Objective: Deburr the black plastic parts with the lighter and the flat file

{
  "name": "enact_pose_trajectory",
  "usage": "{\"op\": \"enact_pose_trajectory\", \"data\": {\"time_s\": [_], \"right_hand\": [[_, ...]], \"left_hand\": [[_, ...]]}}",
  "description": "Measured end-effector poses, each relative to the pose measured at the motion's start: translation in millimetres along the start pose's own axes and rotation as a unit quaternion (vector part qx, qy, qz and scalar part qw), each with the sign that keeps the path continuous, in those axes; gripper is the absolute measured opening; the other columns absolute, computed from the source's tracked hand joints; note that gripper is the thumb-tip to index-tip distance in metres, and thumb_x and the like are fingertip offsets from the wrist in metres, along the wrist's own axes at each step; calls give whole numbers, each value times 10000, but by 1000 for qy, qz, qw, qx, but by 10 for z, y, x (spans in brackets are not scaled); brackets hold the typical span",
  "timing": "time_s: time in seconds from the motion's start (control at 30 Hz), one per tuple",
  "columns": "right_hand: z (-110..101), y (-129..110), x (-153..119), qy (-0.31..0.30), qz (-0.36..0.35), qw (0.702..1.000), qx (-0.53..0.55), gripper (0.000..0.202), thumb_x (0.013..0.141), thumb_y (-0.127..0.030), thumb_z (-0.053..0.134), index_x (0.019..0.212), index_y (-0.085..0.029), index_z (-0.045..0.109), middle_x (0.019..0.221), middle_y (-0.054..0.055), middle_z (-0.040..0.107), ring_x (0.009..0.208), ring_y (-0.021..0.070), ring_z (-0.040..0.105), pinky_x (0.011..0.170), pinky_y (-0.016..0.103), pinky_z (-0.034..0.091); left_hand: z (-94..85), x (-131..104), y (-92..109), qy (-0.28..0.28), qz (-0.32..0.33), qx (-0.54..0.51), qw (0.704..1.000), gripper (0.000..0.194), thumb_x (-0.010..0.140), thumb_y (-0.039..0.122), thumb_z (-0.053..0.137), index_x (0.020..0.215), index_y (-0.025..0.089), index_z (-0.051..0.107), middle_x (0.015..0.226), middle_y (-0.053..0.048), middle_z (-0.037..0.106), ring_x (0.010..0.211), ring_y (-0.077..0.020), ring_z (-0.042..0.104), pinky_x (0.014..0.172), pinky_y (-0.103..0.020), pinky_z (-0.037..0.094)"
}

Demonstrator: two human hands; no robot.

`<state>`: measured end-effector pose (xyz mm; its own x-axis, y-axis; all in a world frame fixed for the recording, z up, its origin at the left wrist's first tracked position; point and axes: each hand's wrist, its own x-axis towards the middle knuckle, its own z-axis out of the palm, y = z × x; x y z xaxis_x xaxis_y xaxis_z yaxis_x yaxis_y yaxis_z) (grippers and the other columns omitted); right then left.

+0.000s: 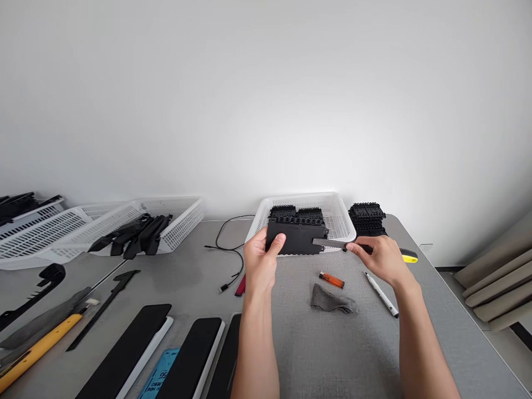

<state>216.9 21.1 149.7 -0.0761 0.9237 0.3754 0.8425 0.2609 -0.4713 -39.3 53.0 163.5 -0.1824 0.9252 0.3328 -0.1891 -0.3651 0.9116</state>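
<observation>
My left hand (262, 257) grips the left end of a flat black plastic part (296, 237) with toothed edges, thumb on its face. My right hand (380, 256) is closed round a file with a flat grey blade (330, 243) and a black and yellow handle (409, 256). The blade's tip lies against the right end of the black part. Both are held up in front of a white basket (343, 213) with black ribbed parts (310, 214) in it. Below them on the table are an orange lighter (331, 279), a grey cloth (332, 300) and a white marker (382, 295).
Stacked black parts (367, 219) stand right of the basket. A black cable (233, 249) lies left of it. White baskets (183, 221) with black parts line the back left. Black-topped slabs (124, 349), a yellow-handled tool (41, 349) and a blue item (160, 372) lie front left.
</observation>
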Motion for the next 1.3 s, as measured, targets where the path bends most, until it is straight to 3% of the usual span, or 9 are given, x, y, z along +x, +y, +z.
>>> {"op": "enact_pose_trajectory", "data": {"time_s": [0.23, 0.4, 0.6, 0.77, 0.87, 1.07, 1.17, 1.3], "right_hand": [[11, -69, -8, -9, -7, 1000, 15, 659, 936, -739, 372, 765, -223, 744, 486, -20, 382, 487, 144, 301, 568, 281, 262], [-20, 24, -7, -14, 7, 999, 33, 580, 945, -692, 428, 755, -222, 711, 521, -26, 405, 518, 136, 281, 576, 274, 273], [-128, -17, -53, -34, -30, 990, 131, 565, 957, -636, 460, 622, -189, 542, 564, -26, 409, 550, 120, 306, 536, 269, 253], [-121, -205, -99, -43, -15, 987, 155, 498, 925, -628, 532, 683, -194, 568, 584, -25, 467, 539, 116, 337, 526, 265, 264], [-130, -270, -141, -23, -7, 987, 157, 499, 928, -628, 524, 682, -196, 562, 575, -19, 474, 536, 119, 350, 525, 266, 270], [-161, -353, -185, -18, -5, 989, 150, 501, 910, -631, 560, 660, -197, 560, 545, -31, 450, 523, 114, 328, 532, 272, 251], [-164, -384, -188, -17, 0, 987, 163, 503, 911, -622, 568, 645, -195, 537, 539, -37, 435, 519, 109, 315, 526, 274, 235], [-164, -384, -196, -35, 4, 981, 190, 523, 915, -615, 564, 615, -191, 502, 548, -30, 444, 521, 105, 323, 513, 274, 227]], "left_hand": [[-4, -22, 40, -20, -8, 6, 1000, 352, 704, 410, 829, 920, 146, 741, 890, -71, 760, 870, -220, 700, 807, -296, 543], [-46, -2, 36, -11, 2, 5, 1000, 335, 719, 399, 819, 930, 153, 730, 939, -70, 755, 941, -226, 691, 877, -306, 526], [-89, 1, 16, -30, 28, 79, 996, 334, 791, 434, 754, 987, 167, 715, 1012, -74, 734, 1021, -237, 665, 940, -314, 486], [-106, -38, 14, -44, 92, 128, 986, 261, 816, 432, 727, 895, 189, 678, 860, -39, 687, 862, -201, 632, 817, -282, 475], [-109, -42, 28, -61, 131, 161, 976, 200, 852, 394, 683, 910, 204, 665, 897, -45, 667, 877, -202, 616, 829, -293, 467], [-85, -21, 25, -150, 234, 206, 938, 124, 929, 269, 543, 818, 221, 573, 848, -51, 612, 856, -203, 569, 778, -326, 465], [-62, -23, 19, -188, 248, 196, 930, 180, 948, 253, 495, 772, 225, 517, 812, -58, 600, 836, -209, 553, 743, -345, 471], [-41, -39, 19, -189, 246, 192, 931, 230, 950, 309, 492, 735, 229, 507, 755, -55, 576, 785, -205, 533, 700, -353, 473]]}}
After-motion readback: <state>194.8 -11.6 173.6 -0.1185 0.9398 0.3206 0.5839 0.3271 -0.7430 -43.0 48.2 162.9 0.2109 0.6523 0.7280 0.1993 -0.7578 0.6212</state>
